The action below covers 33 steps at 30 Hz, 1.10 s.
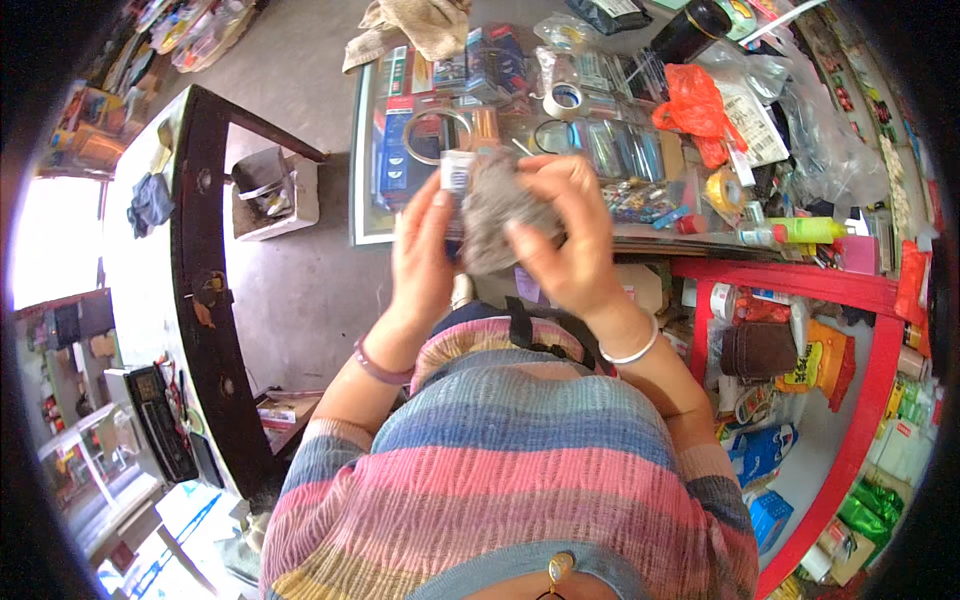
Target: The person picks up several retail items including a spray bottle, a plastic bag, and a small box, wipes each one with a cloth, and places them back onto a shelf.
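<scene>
Both hands are raised in front of my body, near the front edge of a glass-topped counter. My right hand presses a crumpled grey-brown cloth, its fingers bent over the cloth's right side. My left hand grips a small item with a white label at the cloth's left side; what the item is cannot be told. The cloth and right fingers are blurred. Beyond them on the counter lie a roll of white tape and a clear ring-shaped item.
A red plastic bag, a yellow tape roll and a yellow-green bottle lie on the counter's right. A beige towel hangs over its far left corner. A red-framed shelf stands right, a dark-edged table left.
</scene>
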Motion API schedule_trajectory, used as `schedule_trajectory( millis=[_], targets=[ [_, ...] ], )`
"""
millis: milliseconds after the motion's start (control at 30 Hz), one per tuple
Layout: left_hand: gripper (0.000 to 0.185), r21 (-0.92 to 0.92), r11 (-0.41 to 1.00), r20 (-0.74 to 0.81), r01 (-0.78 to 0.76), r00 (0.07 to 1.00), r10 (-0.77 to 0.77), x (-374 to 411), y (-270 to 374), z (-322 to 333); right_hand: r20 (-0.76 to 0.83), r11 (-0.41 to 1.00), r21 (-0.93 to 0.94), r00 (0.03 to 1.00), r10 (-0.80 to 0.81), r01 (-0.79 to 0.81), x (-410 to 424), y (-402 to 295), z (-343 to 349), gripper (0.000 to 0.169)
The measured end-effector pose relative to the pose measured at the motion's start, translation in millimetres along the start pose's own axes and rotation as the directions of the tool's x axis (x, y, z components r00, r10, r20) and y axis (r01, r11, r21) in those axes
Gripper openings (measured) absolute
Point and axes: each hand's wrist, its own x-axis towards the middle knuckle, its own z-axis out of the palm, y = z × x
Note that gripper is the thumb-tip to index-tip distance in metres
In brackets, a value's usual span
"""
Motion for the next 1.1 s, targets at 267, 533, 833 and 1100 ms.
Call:
schedule_trajectory(
  millis=[267,533,833,1100],
  targets=[
    [0.028,0.076,0.996,0.236,0.051,0.969,-0.067,-16.5,-19.9,22.0,-0.090,0.942,-0.330,0.992,-0.090,0.055,14.9,-8.0,-5.9,0.027],
    [0.040,-0.103,0.976,0.479,0.190,0.870,-0.119,-21.4,-5.4,29.8,-0.271,0.927,-0.354,0.962,0.023,-0.122,14.6,16.8,-53.9,0.023],
    [0.037,0.026,0.995,0.384,0.098,0.918,-0.100,-14.0,-4.1,48.3,-0.262,0.946,0.187,0.914,0.309,-0.266,-21.5,-20.1,-62.9,0.032],
    [0.043,0.365,0.930,0.529,0.044,0.812,-0.245,-19.8,-13.0,57.6,-0.273,0.951,-0.287,0.961,0.032,-0.113,-13.0,-7.9,-60.8,0.041]
  ],
)
